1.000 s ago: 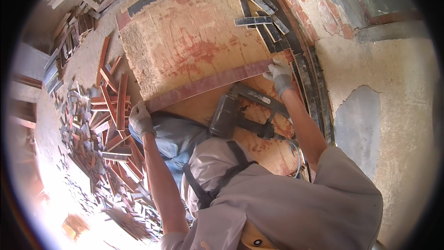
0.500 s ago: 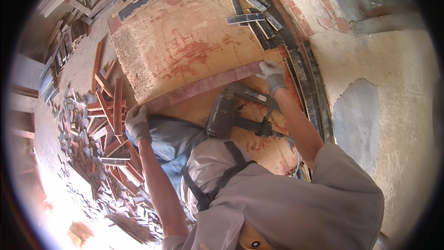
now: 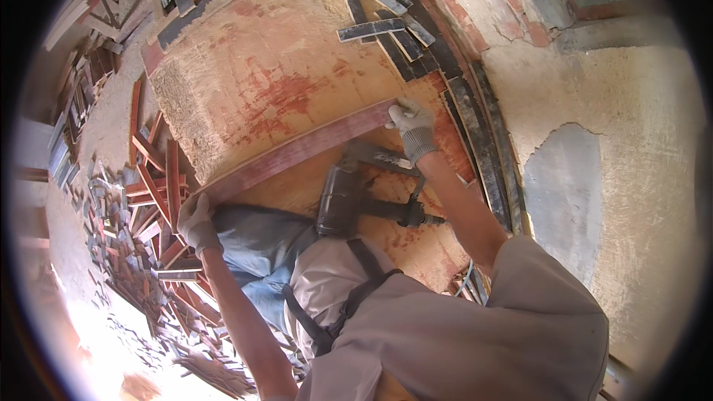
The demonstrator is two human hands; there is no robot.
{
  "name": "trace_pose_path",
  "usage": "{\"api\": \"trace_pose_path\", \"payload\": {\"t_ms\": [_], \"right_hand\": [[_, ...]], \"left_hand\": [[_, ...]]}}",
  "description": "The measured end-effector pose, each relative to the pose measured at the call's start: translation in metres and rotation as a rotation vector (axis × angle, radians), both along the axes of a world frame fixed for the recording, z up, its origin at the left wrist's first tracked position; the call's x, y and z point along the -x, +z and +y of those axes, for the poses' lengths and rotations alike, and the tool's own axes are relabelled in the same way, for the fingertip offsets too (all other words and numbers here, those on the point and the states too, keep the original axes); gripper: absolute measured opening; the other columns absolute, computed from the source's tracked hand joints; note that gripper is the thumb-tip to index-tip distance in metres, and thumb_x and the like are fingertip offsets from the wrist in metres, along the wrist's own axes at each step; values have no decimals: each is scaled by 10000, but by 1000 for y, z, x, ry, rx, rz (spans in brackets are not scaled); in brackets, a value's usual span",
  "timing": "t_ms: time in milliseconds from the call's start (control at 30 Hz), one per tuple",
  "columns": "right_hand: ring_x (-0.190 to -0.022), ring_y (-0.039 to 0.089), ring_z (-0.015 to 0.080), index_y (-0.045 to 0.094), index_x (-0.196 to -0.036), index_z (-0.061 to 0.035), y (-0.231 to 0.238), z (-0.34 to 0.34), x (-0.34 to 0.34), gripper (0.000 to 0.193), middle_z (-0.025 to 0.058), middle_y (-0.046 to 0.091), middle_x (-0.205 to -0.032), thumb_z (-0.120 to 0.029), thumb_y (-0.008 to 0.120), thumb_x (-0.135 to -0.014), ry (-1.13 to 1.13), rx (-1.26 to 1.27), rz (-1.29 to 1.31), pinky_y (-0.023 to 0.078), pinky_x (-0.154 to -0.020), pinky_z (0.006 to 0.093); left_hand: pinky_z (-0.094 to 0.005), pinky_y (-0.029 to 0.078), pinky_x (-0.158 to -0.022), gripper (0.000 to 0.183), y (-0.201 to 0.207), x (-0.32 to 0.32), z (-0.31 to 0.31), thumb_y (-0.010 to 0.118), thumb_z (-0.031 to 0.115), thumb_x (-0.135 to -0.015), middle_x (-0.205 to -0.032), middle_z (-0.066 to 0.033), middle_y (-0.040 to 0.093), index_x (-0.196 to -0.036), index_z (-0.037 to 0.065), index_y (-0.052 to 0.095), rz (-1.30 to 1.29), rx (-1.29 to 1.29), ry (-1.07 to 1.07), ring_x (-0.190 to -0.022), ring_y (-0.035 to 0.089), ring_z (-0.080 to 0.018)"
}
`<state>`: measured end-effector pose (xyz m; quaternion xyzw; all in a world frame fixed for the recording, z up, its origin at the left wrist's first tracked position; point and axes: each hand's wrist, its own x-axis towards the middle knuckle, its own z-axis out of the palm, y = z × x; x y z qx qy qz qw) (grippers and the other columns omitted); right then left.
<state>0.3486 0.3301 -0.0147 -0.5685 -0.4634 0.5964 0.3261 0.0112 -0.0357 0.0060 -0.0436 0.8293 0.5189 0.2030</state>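
Observation:
A long reddish-brown wooden strip [image 3: 304,150] stretches across the plywood worktop [image 3: 230,52] in front of me. My left hand [image 3: 197,224], in a pale work glove, is closed on its left end. Gloved too, my right hand [image 3: 411,120] grips the strip's right end between thumb and fingers. Close to my body, below the strip, a dark nail gun [image 3: 349,193] lies on the board near my right forearm. A thin hose [image 3: 466,279] shows beside that forearm.
Short black-faced wood strips [image 3: 375,28] lie stacked at the far right of the board. A heap of red and grey offcuts [image 3: 160,215] covers the floor at left. The plastered wall [image 3: 594,141], with patches of bare brick, rises along the right side.
The whole view has shifted, so board, nail gun and hands appear further left. Both hands still hold the strip by its ends, and its left end sits a little lower.

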Motion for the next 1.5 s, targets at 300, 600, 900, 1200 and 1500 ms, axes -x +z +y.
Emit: {"api": "trace_pose_path", "payload": {"t_ms": [300, 600, 900, 1200, 1500], "right_hand": [[-793, 694, 132, 698, -1167, 42, -3, -5, -7, 263, 86, 720, -1044, -66, 729, -929, 7, -52, 85, 625, -656, 274], [-806, 699, 157, 697, -1188, 48, -5, -6, -10, 284, 93, 713, -1040, -48, 748, -925, 8, -25, 129, 631, -654, 304], [-762, 694, 139, 702, -1107, 30, -1, 8, -4, 234, 81, 724, -973, -108, 752, -924, 84, -58, -84, 607, -615, 275], [-768, 697, 143, 721, -1022, 6, 18, 20, 2, 200, 66, 720, -919, -137, 792, -902, 129, 43, -181, 632, -631, 305], [-715, 677, 115, 746, -966, -7, 24, 20, 10, 188, 42, 716, -842, -150, 818, -868, 59, 29, -203, 598, -581, 271]], "left_hand": [[-298, 607, -772, 321, -6, -2, -2, 758, 68, -903, -1055, -126, 725, -1186, -71, 694, -33, -132, 77, -905, 697, -194], [-302, 613, -793, 277, -3, -2, -1, 746, 75, -920, -1030, -126, 725, -1150, -72, 700, -17, -62, 50, -892, 703, -190], [-312, 617, -801, 240, -10, 4, -2, 744, 69, -920, -1025, -128, 722, -1118, -60, 704, 3, -67, 62, -891, 706, -200], [-290, 585, -822, 282, -5, 2, 4, 747, 73, -909, -1012, -118, 723, -1146, -72, 700, 49, -3, 57, -894, 693, -188], [-433, 429, -1122, 659, 31, -52, 102, 871, 308, -749, -1320, -129, 662, -1315, 62, 642, 835, 403, -638, -1234, 597, -323]]}}
